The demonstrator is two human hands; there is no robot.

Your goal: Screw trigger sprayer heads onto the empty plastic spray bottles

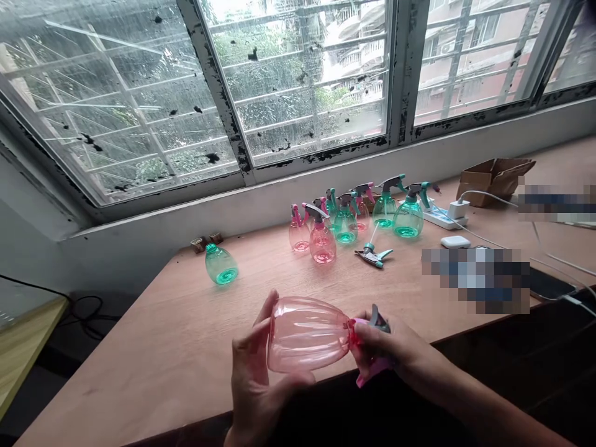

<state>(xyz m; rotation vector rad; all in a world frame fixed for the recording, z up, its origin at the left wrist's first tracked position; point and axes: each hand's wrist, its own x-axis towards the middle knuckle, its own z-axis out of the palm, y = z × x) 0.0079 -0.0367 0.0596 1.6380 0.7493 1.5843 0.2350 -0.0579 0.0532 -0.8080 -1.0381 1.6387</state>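
Observation:
A clear pink spray bottle [310,335] lies sideways in the air above the table's front edge. My left hand [256,366] cups its base, fingers behind and thumb below. At the neck, my right hand [382,341] grips the pink and grey spray head [379,320], partly hiding it. Further back on the table stands a green bottle [222,266] without a spray head. A loose grey and teal spray head [374,256] lies on its side, its tube pointing up.
Several pink and green spray bottles [323,243] with heads stand by the window wall. A power strip [444,215], a white case [455,242], a phone [549,284], cables and an open cardboard box [493,180] are at the right. The wooden table [162,347] ends just below my hands.

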